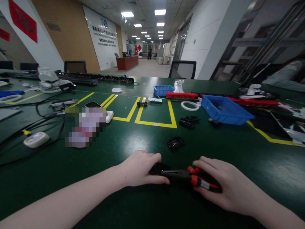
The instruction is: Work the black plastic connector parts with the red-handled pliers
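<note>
My left hand (143, 170) is closed around a small black plastic part (158, 168), thumb below and fingers above. In my right hand (228, 184) are long-nose pliers (199, 181) with red and black handles, pointing left. Their jaws reach the black part; whether they grip it cannot be made out. Beyond my hands lies a black piece (175, 143) with light strips or pins on it. Farther back rests a cluster of similar black parts (189, 122).
At the right stands a blue bin (226, 109), with a smaller blue bin (163, 90) farther back. A white ring (190, 106) lies between them. On the left are a blurred-out phone-like object (85, 127), a white oval device (36, 140) and black cables. Yellow tape (154, 124) marks the green table.
</note>
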{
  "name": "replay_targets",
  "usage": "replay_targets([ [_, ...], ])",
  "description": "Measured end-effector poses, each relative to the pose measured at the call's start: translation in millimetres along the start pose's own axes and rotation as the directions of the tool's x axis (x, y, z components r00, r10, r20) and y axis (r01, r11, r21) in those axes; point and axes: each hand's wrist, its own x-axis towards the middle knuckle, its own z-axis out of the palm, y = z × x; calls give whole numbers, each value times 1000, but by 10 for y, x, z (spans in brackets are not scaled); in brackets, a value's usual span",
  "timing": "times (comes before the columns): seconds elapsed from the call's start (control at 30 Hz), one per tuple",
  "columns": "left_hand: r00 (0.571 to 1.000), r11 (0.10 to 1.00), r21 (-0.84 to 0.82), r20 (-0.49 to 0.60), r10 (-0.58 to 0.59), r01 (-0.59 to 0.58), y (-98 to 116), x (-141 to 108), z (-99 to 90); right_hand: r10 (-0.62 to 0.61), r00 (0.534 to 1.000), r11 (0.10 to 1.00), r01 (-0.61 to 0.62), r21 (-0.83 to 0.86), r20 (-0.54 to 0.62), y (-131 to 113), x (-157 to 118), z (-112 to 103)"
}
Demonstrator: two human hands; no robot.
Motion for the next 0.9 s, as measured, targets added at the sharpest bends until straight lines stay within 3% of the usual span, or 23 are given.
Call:
replay_targets([
  [0.33, 999, 999, -42, -39, 33, -34, -34, -9, 38, -41, 996, 999, 40, -9, -74, 61, -36, 77],
  [0.73, 999, 999, -44, -34, 28, -30, -25, -4, 38, -24, 998, 1000, 25, 7, -60, 75, -71, 105],
  [0.9, 999, 999, 14, -20, 38, -38, -11, -3, 20, -103, 980, 993, 92, -70, -173, 60, -46, 74],
])
